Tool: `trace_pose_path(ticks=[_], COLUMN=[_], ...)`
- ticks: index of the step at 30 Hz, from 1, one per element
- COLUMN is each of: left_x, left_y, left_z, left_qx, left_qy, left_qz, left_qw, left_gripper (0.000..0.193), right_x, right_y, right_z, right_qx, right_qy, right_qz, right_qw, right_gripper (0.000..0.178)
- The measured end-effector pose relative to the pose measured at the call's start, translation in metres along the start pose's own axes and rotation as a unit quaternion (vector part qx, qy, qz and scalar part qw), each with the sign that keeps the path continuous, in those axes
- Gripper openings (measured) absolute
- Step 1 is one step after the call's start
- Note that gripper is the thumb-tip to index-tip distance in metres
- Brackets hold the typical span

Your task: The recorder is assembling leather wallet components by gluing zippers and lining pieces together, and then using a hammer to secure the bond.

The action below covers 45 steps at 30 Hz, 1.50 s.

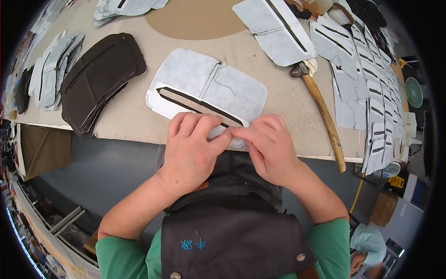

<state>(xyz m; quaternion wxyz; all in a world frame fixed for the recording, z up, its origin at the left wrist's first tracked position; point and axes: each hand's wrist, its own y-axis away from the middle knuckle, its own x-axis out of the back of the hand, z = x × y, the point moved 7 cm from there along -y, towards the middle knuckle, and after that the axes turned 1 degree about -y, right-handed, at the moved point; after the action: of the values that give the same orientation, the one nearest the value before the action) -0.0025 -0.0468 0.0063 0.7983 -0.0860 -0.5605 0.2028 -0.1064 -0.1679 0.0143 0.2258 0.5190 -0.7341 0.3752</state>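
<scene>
A light grey fabric panel (186, 65) with rounded corners lies at the table's front edge. A long slit edged in black runs across its white strip (162, 108), and loose threads show at the middle seam. My left hand (193, 149) has its fingers curled over the near edge, thumb and forefinger pressed together by the slit's right end. Close beside them, my right hand (272, 149) pinches the same edge with thumb and bent fingers. The fingertips nearly meet, and they hide what exactly lies between them.
A stack of dark brown padded panels (104, 79) sits left, beside grey pieces (51, 74). On the right lies a wooden-handled hammer (325, 109), its handle past the table edge. Beyond it spread many overlapping grey pieces (344, 109). A brown oval sheet (195, 18) lies at the back.
</scene>
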Motion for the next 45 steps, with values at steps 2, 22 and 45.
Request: trace_pose_path(ticks=[2, 22, 45], left_x=[-0.001, 0.041, 0.037], left_y=[-0.001, 0.020, 0.016], left_z=[0.001, -0.063, -0.061], left_qx=[0.006, 0.080, 0.072], left_qy=[-0.002, 0.088, 0.083], left_qz=[0.007, 0.145, 0.137], left_qw=[1.000, 0.982, 0.984], left_gripper=[0.045, 0.021, 0.015], right_x=[-0.003, -0.041, 0.131], right_y=[0.008, -0.062, 0.063], right_z=[0.002, -0.014, 0.104], right_qx=[0.031, -0.090, -0.261], right_qy=[0.036, -0.107, 0.269], right_qz=[-0.007, 0.015, 0.209], right_qw=[0.999, 0.990, 0.903], right_gripper=[0.043, 0.042, 0.046])
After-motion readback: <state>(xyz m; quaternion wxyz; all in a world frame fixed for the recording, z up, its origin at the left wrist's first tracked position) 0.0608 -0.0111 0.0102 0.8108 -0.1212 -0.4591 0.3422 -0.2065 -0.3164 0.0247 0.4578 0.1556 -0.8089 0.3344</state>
